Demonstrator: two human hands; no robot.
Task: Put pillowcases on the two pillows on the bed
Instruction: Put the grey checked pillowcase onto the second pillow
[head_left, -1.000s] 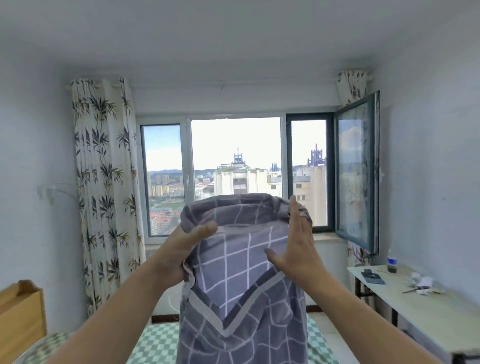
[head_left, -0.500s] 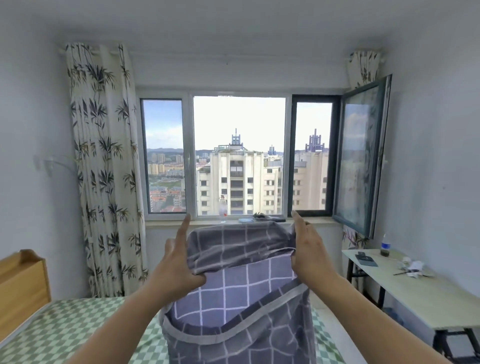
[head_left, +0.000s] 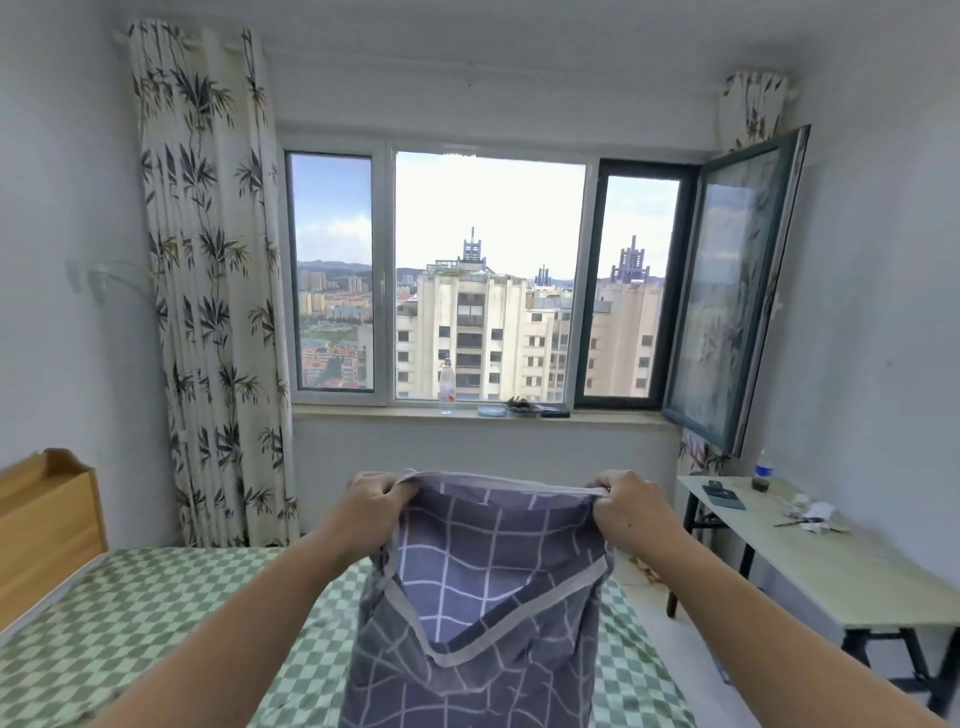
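Note:
A grey pillowcase (head_left: 483, 613) with a white grid pattern and a pale border hangs in front of me over the bed (head_left: 156, 634). Its open end faces up and the pillow fills it below. My left hand (head_left: 376, 506) is shut on the top left corner of the opening. My right hand (head_left: 626, 501) is shut on the top right corner. Both hands pull the rim taut between them at chest height. The bed has a green and white checked sheet. No second pillow shows in this view.
A wooden headboard (head_left: 47, 525) stands at the left. A pale table (head_left: 810, 566) with small items and a bottle (head_left: 762, 473) runs along the right wall. An open window sash (head_left: 737, 291) juts into the room. A bottle (head_left: 447, 387) stands on the windowsill.
My hands went from flat against the raised pillowcase to gripping its top corners. The pillowcase has dropped lower and the view has tilted down, showing more of the bed.

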